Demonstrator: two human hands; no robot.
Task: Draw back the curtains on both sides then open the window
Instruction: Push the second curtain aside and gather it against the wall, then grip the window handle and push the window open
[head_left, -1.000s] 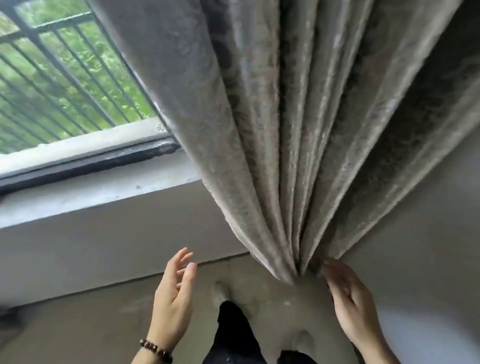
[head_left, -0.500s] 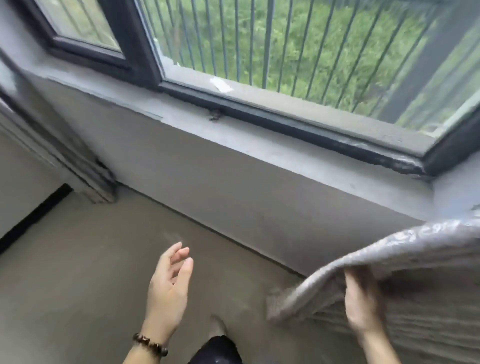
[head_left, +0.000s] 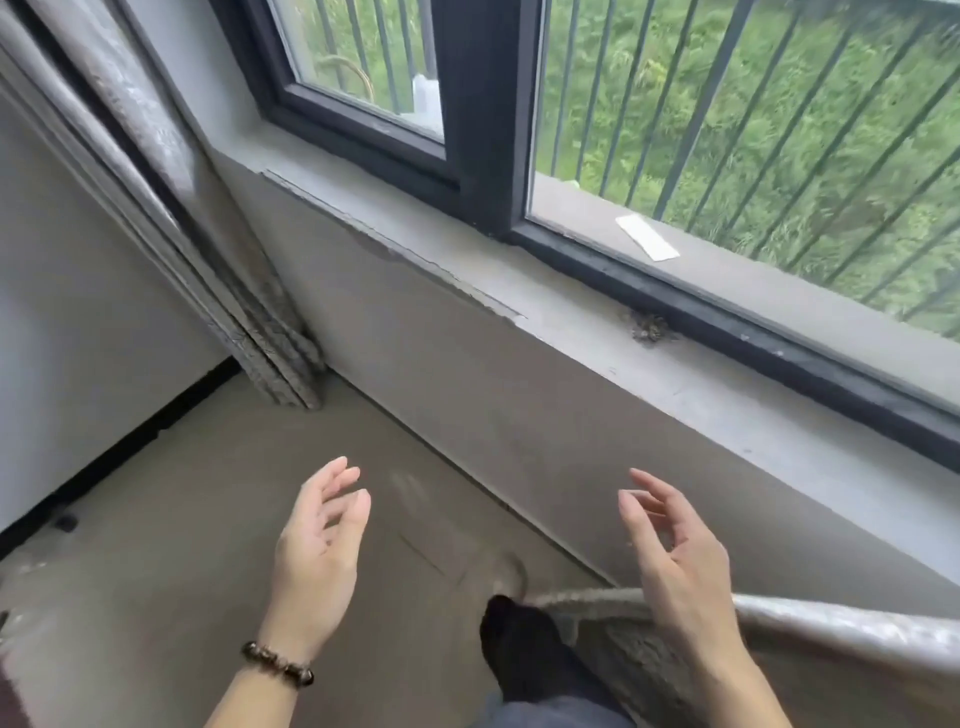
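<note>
The dark-framed window (head_left: 483, 130) fills the upper right, its panes shut behind a thick upright post. The left curtain (head_left: 218, 249) hangs bunched against the wall at the upper left, reaching the floor. A fold of the right curtain (head_left: 841, 631) lies at the lower right, behind my right wrist. My left hand (head_left: 319, 556), with a bead bracelet, floats open over the floor, fingers apart and empty. My right hand (head_left: 675, 561) is also open, fingers spread, just in front of the right curtain's edge and not gripping it.
A grey concrete sill (head_left: 597, 332) and low wall (head_left: 467, 415) run diagonally under the window. Metal bars (head_left: 727, 104) stand outside, with a white strip (head_left: 647, 237) on the outer ledge. My dark-socked foot (head_left: 519, 644) stands on the bare floor (head_left: 156, 519).
My right hand has let go of the right curtain and opened. The view swung left, bringing the left curtain and more of the window into sight.
</note>
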